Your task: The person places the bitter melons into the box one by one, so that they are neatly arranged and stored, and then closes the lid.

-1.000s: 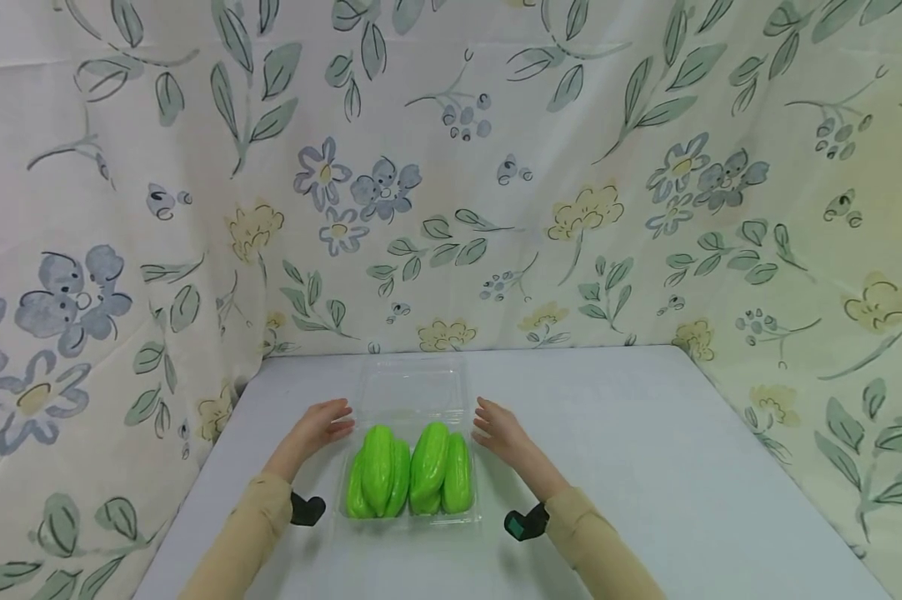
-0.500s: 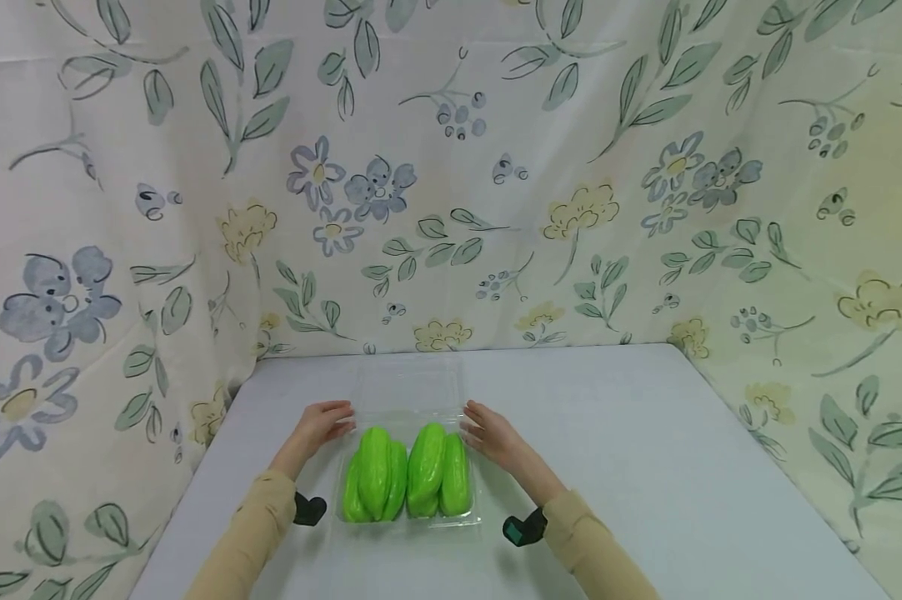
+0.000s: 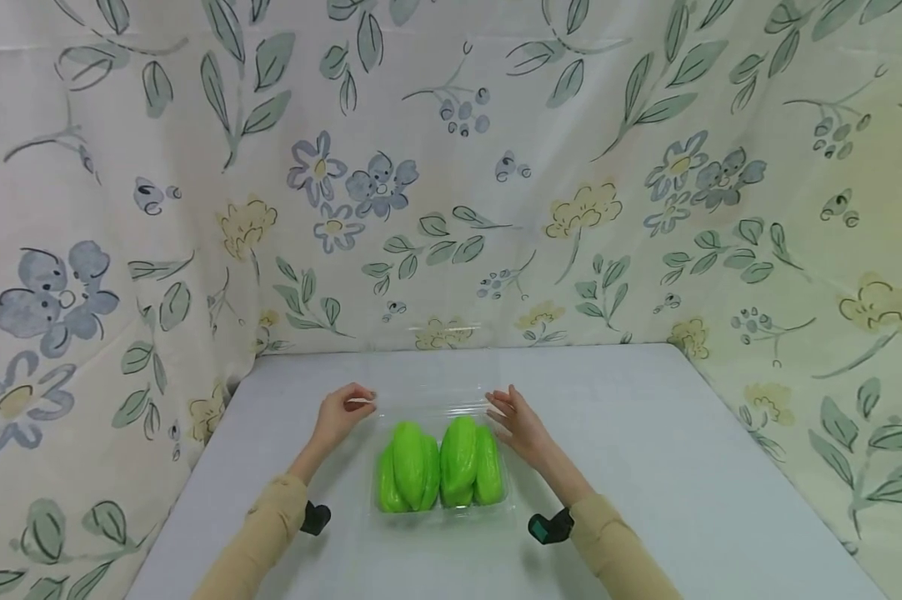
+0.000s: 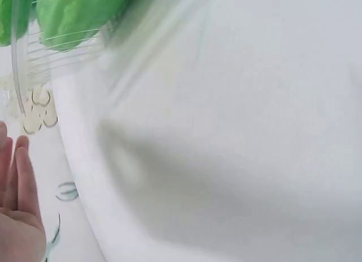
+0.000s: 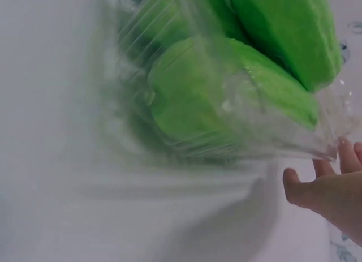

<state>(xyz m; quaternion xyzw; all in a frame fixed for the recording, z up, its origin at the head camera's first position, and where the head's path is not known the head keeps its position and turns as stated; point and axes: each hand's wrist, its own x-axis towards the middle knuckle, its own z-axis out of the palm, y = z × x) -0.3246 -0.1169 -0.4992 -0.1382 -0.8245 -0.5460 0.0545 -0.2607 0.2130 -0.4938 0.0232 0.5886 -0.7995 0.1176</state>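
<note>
A clear plastic hinged container (image 3: 443, 510) sits mid-table with several glossy bright green, ridged, gourd-like vegetables (image 3: 460, 458) in it. Its clear lid (image 3: 428, 400) stands raised along the far side, overlapping the table's back edge in the head view. My left hand (image 3: 337, 414) pinches the lid's left edge low down with thumb and finger. On the opposite side my right hand (image 3: 524, 429) holds the lid's right edge, its lower fingers spread. In the right wrist view, fingers (image 5: 345, 154) meet the plastic corner beside the vegetables (image 5: 226, 92).
White cloth covers the table (image 3: 646, 467). Behind it and along the sides hangs a floral curtain (image 3: 451, 275). Black wrist cameras (image 3: 548, 527) sit low on both wrists, close to the container's sides.
The lid has swung up from lying flat behind the container. The container has shifted right in the head view. Both hands have moved right with it and now hold the lid's edges.
</note>
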